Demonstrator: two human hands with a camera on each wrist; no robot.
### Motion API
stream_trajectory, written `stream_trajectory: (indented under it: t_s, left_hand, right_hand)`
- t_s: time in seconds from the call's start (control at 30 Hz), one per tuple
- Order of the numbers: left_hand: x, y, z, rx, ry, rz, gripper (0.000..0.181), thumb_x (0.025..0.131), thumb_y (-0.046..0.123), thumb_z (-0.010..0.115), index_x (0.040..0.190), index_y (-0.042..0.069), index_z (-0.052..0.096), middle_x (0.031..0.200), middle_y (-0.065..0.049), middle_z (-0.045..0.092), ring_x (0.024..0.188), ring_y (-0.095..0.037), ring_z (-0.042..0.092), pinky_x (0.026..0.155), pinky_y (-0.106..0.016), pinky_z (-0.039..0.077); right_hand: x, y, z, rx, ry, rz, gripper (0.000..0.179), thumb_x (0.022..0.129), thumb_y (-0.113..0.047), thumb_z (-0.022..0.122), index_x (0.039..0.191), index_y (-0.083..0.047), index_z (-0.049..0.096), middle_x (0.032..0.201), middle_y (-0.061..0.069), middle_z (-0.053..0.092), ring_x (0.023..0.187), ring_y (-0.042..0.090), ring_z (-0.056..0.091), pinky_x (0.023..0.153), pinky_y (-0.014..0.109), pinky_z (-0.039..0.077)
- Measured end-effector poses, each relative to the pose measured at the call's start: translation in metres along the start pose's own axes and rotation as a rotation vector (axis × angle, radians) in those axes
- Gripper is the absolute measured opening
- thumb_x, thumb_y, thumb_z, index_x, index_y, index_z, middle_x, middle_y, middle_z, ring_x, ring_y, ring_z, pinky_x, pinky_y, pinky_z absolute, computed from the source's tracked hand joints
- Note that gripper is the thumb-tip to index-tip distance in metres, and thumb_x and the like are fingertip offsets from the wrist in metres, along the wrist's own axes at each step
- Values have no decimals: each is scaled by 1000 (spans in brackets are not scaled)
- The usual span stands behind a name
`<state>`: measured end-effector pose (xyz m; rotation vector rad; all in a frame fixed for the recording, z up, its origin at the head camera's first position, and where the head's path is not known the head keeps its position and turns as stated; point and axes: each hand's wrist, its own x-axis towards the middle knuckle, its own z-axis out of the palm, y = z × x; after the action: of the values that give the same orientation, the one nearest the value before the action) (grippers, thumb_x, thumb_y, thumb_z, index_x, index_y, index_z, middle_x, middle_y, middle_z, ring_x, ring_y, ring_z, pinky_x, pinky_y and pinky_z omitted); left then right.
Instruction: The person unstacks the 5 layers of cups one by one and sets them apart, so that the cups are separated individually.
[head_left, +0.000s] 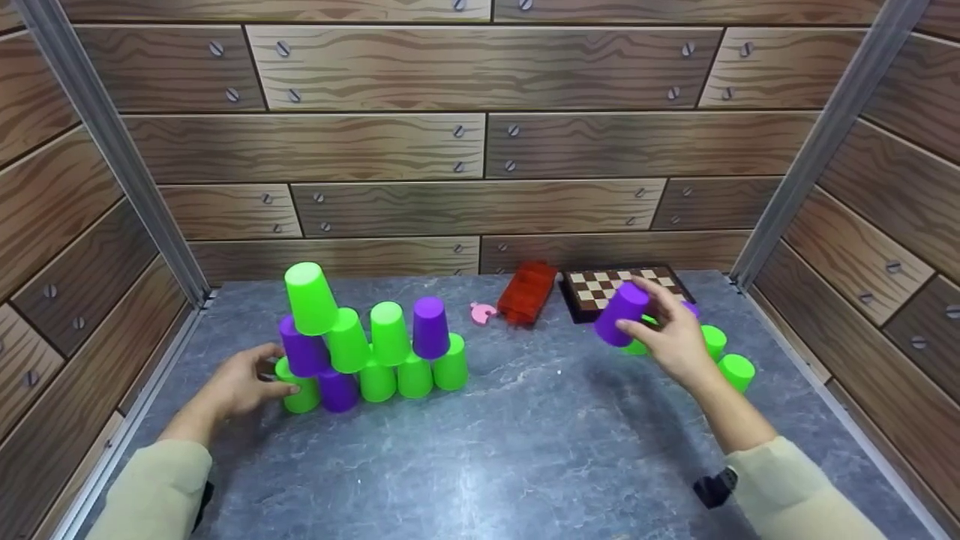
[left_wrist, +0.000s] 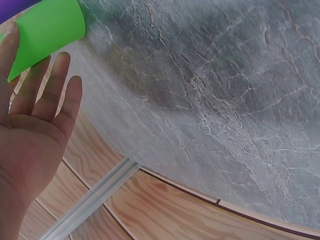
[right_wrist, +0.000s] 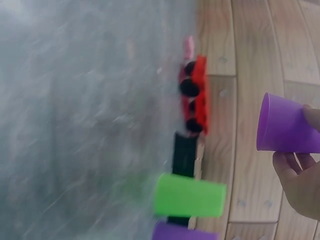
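On the left of the table in the head view stands a wall of upside-down cups. Its bottom row mixes green cups [head_left: 414,376] with one purple cup [head_left: 339,390]; above are purple and green cups, topped by a green cup [head_left: 310,298] at the left. My left hand [head_left: 244,382] is at the leftmost bottom green cup [head_left: 300,396], thumb against its side and fingers fairly straight in the left wrist view. Off to the right, my right hand [head_left: 675,337] holds a purple cup [head_left: 622,315] in the air, mouth down and slightly tilted, between thumb and fingers.
Several more cups stand on the right, including a green cup [head_left: 737,371] and another green cup [head_left: 713,340]. Behind them lies a checkered board [head_left: 592,289]. A red toy vehicle [head_left: 527,292] and a small pink piece [head_left: 482,313] lie mid-back. Wood-patterned panels [head_left: 480,142] enclose the table.
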<state>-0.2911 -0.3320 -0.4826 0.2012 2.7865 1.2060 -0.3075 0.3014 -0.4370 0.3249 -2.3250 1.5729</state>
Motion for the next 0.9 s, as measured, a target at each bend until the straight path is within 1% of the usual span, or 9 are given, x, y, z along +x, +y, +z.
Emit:
stream_trajectory:
  t_s: [0.13, 0.33, 0.4, 0.5, 0.63, 0.8, 0.9]
  left_hand:
    - [-1, 1, -1, -4, -5, 1, 52, 87, 16, 90, 127, -1, 63, 122, -26, 71, 116, -45, 68, 91, -54, 60]
    - [-1, 2, -1, -11, -7, 7, 48, 86, 14, 90, 124, -1, 64, 121, -25, 71, 114, -45, 68, 91, -54, 61]
    - [-1, 1, 0, -13, -7, 10, 48, 86, 14, 90, 124, -1, 64, 121, -25, 71, 114, -45, 69, 92, -54, 60]
    - [0, 0, 0, -15, -7, 16, 48, 86, 14, 90, 125, 0, 64, 121, -25, 72, 115, -45, 69, 92, -54, 60]
    - [0, 0, -1, -13, -3, 18, 48, 86, 14, 90, 124, 0, 64, 120, -25, 72, 114, -45, 68, 92, -55, 60]
    - [0, 1, -1, -3, -5, 17, 49, 86, 14, 90, 124, -1, 64, 120, -25, 72, 114, -45, 69, 91, -55, 60]
    - [0, 0, 0, 0, -6, 2, 50, 86, 16, 90, 126, 0, 64, 122, -25, 71, 115, -45, 68, 90, -54, 61]
  right_hand:
    - [-10, 16, -10, -37, -1, 45, 74, 92, 3, 80, 157, 0, 45, 145, 31, 57, 131, 39, 59, 107, 27, 51]
    - [-22, 41, -22, -80, -7, 119, 75, 94, 2, 78, 159, 0, 41, 153, 35, 48, 142, 48, 49, 117, 50, 41]
    - [-25, 49, -25, -96, -8, 137, 75, 94, 2, 78, 159, 1, 40, 154, 37, 45, 144, 50, 46, 119, 54, 38]
    - [-28, 60, -28, -120, -15, 164, 75, 94, 3, 77, 159, 3, 39, 154, 40, 42, 145, 53, 43, 120, 58, 37]
    - [-30, 71, -30, -126, -29, 187, 74, 95, 4, 75, 159, 5, 38, 155, 40, 40, 146, 53, 41, 121, 58, 36]
    - [-31, 79, -31, -138, -34, 217, 72, 96, 5, 74, 159, 4, 38, 157, 39, 39, 147, 53, 39, 121, 59, 35]
    - [-32, 82, -31, -142, -35, 230, 73, 95, 6, 74, 158, 5, 37, 156, 40, 39, 147, 53, 39, 121, 60, 35]
